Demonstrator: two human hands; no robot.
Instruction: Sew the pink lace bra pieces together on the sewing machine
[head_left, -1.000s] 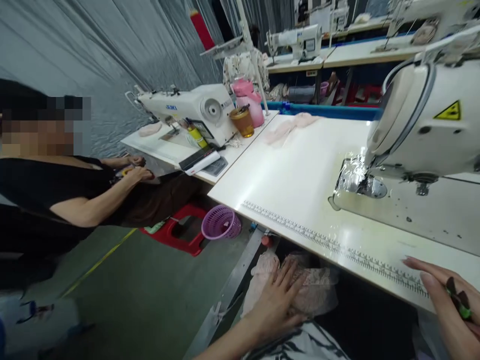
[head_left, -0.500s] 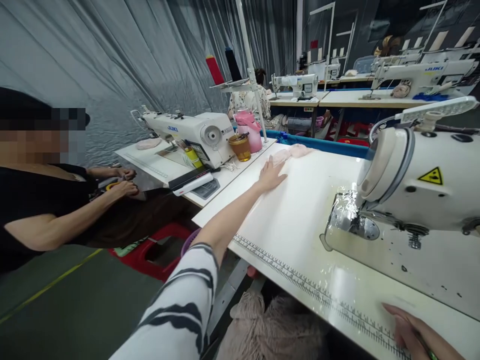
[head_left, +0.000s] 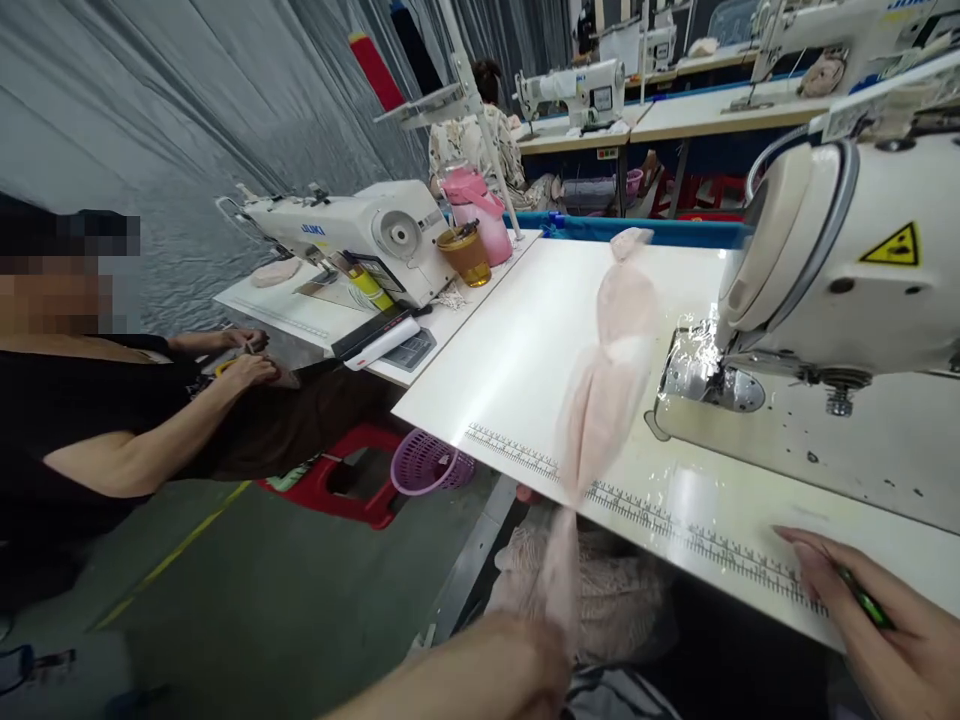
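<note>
A strip of thin, pale pink fabric (head_left: 619, 385) stretches over the white table and hangs off its front edge. Below that edge my left hand (head_left: 525, 650), blurred by motion, is closed on the near end of the fabric. My right hand (head_left: 862, 600) rests at the table's front right, by the printed ruler. A slim green and dark tool (head_left: 866, 597) lies in its curled fingers, mostly hidden, so its kind does not show. Right of the fabric stands the sewing machine (head_left: 817, 260), with its presser foot area (head_left: 716, 385) over the table.
Gathered pink-beige fabric (head_left: 615, 600) sits below the table edge. Another sewing machine (head_left: 352, 235), a pink jug (head_left: 480, 210) and an amber cup (head_left: 465, 255) are at left. A seated person (head_left: 90, 420) works beside a red stool (head_left: 337, 480) and purple basket (head_left: 427, 462).
My left hand has drawn the pink fabric from the table's far edge toward me, past the front edge. My right hand has stayed near its place, and the view has shifted.
</note>
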